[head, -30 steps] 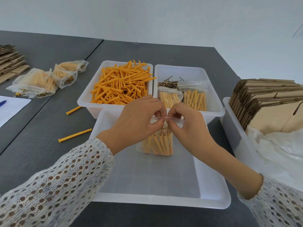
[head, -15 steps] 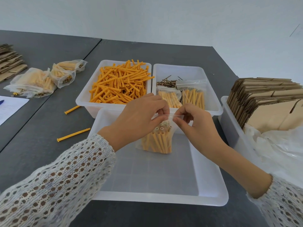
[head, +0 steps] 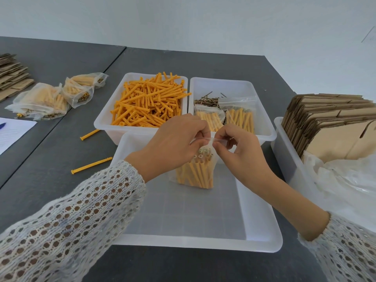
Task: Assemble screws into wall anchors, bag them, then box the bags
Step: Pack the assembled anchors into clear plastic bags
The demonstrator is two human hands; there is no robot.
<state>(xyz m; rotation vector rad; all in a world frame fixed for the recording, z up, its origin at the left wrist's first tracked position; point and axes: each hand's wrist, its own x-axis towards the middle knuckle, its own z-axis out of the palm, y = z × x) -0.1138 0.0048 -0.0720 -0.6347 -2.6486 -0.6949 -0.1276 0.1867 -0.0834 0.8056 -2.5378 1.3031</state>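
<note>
The left hand (head: 173, 143) and the right hand (head: 240, 151) met at the centre of the frame, fingers and thumbs pinched together on the top strip of a clear bag (head: 195, 169) of orange anchors. The fingertips of both hands hid most of that strip, so whether the seal was fully closed could not be told. The left palm covered the bag's upper left corner. The bag hung upright over the empty white tray (head: 183, 226) at lower centre, its bottom edge low in the tray; whether it touched the floor was hard to make out. Screw heads showed at the tops of the anchors inside.

Behind, the bin of loose anchors (head: 148, 104) sat at centre top, and the bin to its right (head: 262, 110) held a pile of screws (head: 206, 100) and two filled bags (head: 225, 117), their lower ends hidden by the hands. The stack of flat cardboard (head: 333, 127) stood at the right edge, cut off by the frame, with crumpled plastic (head: 350, 180) in front of it. More filled bags (head: 50, 98) lay upper left; two loose anchors (head: 91, 165) lay on the grey table (head: 50, 159).

Against half a second before, the right hand's pinch had slid in along the strip towards the left hand, and the gap between the two had narrowed; the bag hung much as it had.
</note>
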